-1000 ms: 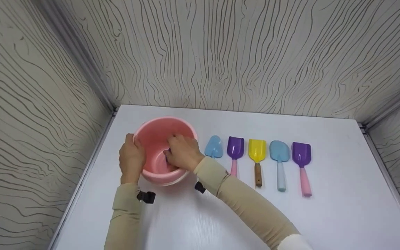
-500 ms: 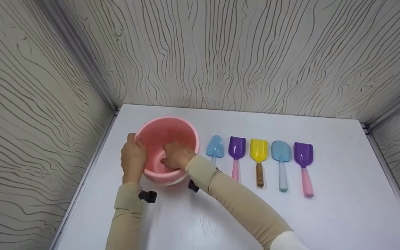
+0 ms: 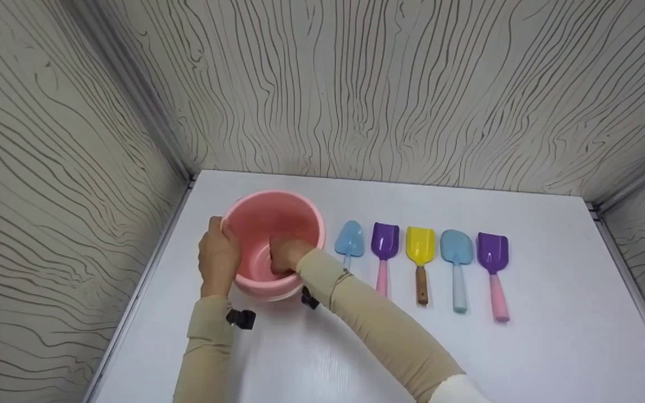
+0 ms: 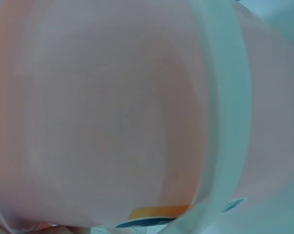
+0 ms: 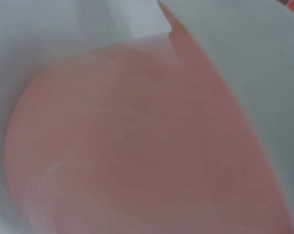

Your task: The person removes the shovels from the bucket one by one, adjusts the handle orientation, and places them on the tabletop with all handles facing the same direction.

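Observation:
A pink bucket (image 3: 269, 288) stands on the left part of the white table, its mouth tipped toward the head camera. My left hand (image 3: 219, 254) grips the bucket's left rim, with the thumb on the inner side. Reaching over the near right rim, my right hand (image 3: 289, 254) is down inside the bucket. Its fingers are mostly out of sight there, so whether they hold something cannot be seen. In the left wrist view the bucket's outer wall (image 4: 103, 112) fills the picture, crossed by a pale band (image 4: 229, 97). The right wrist view also shows the bucket's pink wall (image 5: 127, 136).
Right of the bucket, several toy shovels lie in a row: a blue pointed trowel (image 3: 350, 239), a purple shovel (image 3: 385, 242), a yellow one (image 3: 420, 245), a light blue one (image 3: 457, 247) and another purple one (image 3: 492, 253). Wood-grain panels (image 3: 356, 89) enclose the table (image 3: 557, 268).
My right hand has gone lower and deeper into the bucket. A dark bit seen by its fingers one second ago is out of sight now. The left hand keeps its hold.

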Available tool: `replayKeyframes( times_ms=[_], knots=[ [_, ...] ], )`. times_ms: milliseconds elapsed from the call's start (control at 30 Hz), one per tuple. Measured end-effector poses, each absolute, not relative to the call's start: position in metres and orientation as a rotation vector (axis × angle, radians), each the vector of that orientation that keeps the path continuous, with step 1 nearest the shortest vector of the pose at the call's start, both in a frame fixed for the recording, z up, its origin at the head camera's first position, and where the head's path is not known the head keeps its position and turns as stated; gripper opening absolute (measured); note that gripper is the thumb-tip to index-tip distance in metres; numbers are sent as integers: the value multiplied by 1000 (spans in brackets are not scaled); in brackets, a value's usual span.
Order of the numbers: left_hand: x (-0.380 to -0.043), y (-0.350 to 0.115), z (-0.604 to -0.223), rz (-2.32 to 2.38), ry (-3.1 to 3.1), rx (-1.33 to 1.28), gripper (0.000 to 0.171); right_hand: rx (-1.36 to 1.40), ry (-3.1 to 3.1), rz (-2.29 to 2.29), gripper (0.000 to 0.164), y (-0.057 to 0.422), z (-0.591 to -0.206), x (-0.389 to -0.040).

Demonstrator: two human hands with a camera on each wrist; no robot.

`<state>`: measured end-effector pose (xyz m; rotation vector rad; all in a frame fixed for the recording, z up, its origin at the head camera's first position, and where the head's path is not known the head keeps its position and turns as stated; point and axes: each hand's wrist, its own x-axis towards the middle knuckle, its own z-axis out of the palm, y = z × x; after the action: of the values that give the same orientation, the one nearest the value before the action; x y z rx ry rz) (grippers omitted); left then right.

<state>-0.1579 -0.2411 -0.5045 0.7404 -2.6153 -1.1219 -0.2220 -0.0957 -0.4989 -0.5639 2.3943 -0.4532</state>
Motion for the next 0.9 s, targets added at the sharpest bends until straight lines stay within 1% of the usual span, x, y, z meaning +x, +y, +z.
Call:
replayKeyframes(
  times_ms=[133, 233, 433, 500, 633, 800, 900],
  knots=[
    [-159, -240, -505, -1119, -2611, 735, 36, -507, 2404, -494, 17, -92, -497, -218],
    [-160, -240, -506, -1121, -2612, 732, 36, -527, 2410, -466, 19, -91, -495, -216],
    [-160, -240, -505, -1113, -2630, 734, 36, -536, 2395, -423, 16, -93, -496, -219],
    [-161, -239, -505, -1106, -2635, 729, 35, -533, 2398, -392, 14, -96, -505, -225],
    [-159, -239, -506, -1106, -2627, 735, 34, -516, 2377, -432, 13, -97, -505, -225],
    [-158, -240, -508, -1115, -2597, 723, 35, -623, 2384, -578, 20, -90, -492, -220],
    [-158, -241, -508, -1119, -2593, 720, 36, -671, 2385, -647, 20, -86, -487, -219]
  ],
)
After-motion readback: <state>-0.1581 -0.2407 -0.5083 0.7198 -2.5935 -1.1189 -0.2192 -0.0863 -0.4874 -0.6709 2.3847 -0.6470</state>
